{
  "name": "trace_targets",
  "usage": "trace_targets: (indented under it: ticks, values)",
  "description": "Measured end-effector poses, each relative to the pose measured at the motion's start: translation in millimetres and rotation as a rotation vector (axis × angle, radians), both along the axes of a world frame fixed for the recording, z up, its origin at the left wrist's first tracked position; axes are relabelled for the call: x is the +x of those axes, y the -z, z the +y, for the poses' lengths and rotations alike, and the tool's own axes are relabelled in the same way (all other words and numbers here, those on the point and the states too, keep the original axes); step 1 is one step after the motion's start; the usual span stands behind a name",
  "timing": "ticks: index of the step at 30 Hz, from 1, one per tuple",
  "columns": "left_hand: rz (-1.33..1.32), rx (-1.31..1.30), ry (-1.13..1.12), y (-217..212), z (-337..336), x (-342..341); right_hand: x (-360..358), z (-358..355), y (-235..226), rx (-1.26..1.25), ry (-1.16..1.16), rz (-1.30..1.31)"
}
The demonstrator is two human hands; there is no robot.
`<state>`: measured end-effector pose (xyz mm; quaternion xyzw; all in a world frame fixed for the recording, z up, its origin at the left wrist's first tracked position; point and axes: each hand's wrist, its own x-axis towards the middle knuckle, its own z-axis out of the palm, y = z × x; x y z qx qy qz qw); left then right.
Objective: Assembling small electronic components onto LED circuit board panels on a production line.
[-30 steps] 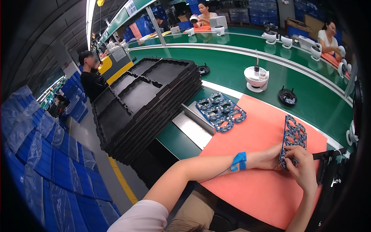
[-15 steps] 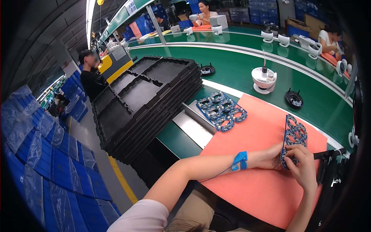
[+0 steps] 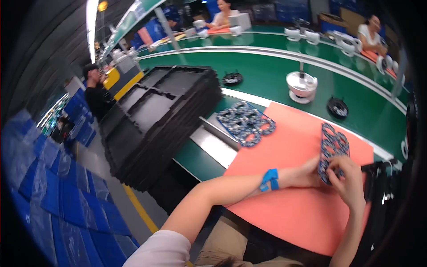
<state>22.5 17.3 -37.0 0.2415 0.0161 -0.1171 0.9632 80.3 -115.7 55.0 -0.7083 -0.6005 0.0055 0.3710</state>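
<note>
A blue circuit board panel with several round openings stands tilted above the orange mat. My left hand grips its lower left edge, the fingers partly hidden behind it. A blue wrist strap circles that forearm. Bent fingers of my right hand close on the lower part of the same panel, thumb and forefinger against its face. Another panel, or a few stacked, of such circuit boards lies at the mat's far left corner, apart from both hands.
Black trays are stacked high at the left. A metal plate lies beside the mat. On the green conveyor stand a white round device and black round parts. Blue crates fill the lower left; other people sit across the line.
The whole view has shifted a little and blurred, so things appear further left. Both hands keep hold of the panel, with little change in their grip.
</note>
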Motion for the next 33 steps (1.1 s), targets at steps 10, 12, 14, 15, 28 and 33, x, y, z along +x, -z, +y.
trace_targets:
  ticks: [10, 12, 14, 15, 28, 33]
  values:
    - [0.169, 0.014, -0.194, -2.2, 19.2, -9.9, 25.3, 5.5, 10.6, -0.003, -0.024, 0.001]
    - [0.14, -0.041, -0.152, -7.1, 17.5, -10.5, 25.9, 3.9, 12.4, -0.026, -0.037, 0.041]
    - [0.112, -0.057, -0.12, -1.8, 17.1, -10.8, 24.8, 3.3, 17.5, -0.023, -0.034, 0.04]
    - [0.1, -0.07, -0.098, 5.2, 18.8, -9.8, 23.3, 3.8, 18.9, -0.041, -0.038, 0.02]
    - [0.072, 0.012, -0.13, -2.9, 18.6, -11.5, 15.7, 11.9, 26.9, 0.055, -0.082, -0.158]
    - [-0.01, -0.042, -0.095, 6.3, 23.9, -13.5, 14.5, 12.9, 24.4, 0.027, -0.118, -0.11]
